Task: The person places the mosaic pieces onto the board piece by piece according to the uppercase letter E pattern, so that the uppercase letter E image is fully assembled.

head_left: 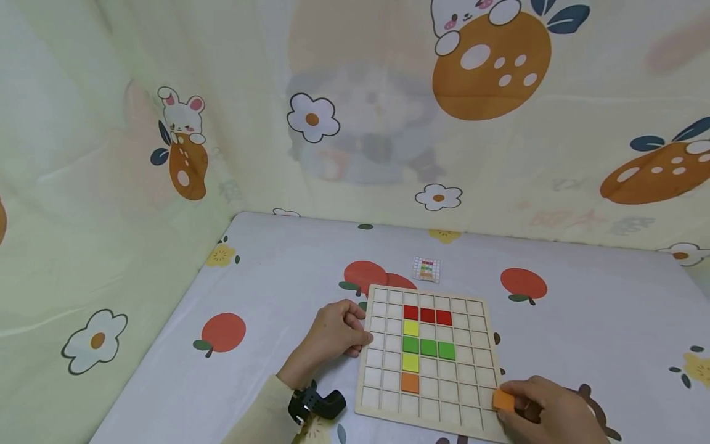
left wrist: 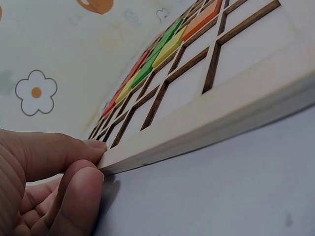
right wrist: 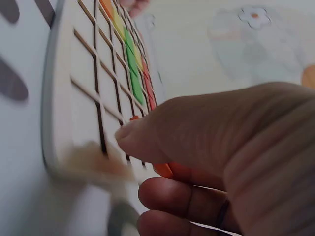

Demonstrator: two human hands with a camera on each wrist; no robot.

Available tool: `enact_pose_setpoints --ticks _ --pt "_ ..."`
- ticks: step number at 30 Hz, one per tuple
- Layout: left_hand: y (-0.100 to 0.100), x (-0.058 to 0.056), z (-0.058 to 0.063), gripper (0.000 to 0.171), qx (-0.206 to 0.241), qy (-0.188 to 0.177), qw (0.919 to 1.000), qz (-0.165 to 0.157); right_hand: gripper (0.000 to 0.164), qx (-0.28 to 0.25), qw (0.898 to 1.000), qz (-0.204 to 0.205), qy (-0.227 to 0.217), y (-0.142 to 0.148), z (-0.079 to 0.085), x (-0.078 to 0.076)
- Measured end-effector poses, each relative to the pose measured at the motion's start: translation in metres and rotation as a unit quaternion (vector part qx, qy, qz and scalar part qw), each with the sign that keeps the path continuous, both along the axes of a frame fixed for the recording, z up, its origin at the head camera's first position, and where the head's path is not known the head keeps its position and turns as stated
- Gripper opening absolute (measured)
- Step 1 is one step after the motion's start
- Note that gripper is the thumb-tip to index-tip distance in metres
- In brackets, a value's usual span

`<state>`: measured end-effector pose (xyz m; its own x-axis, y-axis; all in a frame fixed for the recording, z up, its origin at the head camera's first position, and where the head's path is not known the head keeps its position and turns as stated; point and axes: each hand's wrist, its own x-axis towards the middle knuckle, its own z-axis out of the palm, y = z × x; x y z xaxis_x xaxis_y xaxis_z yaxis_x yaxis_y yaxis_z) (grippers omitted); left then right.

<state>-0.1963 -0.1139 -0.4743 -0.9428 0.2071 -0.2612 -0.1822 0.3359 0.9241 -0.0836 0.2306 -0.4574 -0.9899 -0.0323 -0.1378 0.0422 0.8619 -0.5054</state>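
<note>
A wooden grid board lies on the table with coloured square tiles in its cells. Three red tiles form a row, and three green tiles form another further down. One yellow tile sits between those rows; a second yellow tile and an orange tile are below the green row. My left hand pinches the board's left edge, thumb and finger at the rim in the left wrist view. At the lower right edge, my right hand pinches a loose orange tile, mostly hidden in the right wrist view.
Behind the board lies a small card printed with a coloured grid pattern. A fruit-print cloth covers the table, and printed curtains rise at the back and left. A black strap device is on the left wrist.
</note>
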Motion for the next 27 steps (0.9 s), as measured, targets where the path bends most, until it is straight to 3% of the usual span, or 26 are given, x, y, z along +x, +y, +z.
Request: enact_pose_setpoints --ticks 5,14,27 --pt "0.0 0.0 0.0 0.032 -0.005 0.001 1.0 0.001 0.035 0.0 0.999 0.005 -0.035 -0.029 0.007 -0.008" --pt "0.0 0.001 0.001 0.033 -0.006 -0.005 1.0 0.005 0.032 -0.028 0.998 -0.001 -0.056 -0.072 0.017 -0.02" --pt "0.002 0.0 0.001 0.032 -0.003 -0.006 1.0 0.003 0.028 -0.018 0.999 0.03 -0.038 -0.089 0.014 -0.027"
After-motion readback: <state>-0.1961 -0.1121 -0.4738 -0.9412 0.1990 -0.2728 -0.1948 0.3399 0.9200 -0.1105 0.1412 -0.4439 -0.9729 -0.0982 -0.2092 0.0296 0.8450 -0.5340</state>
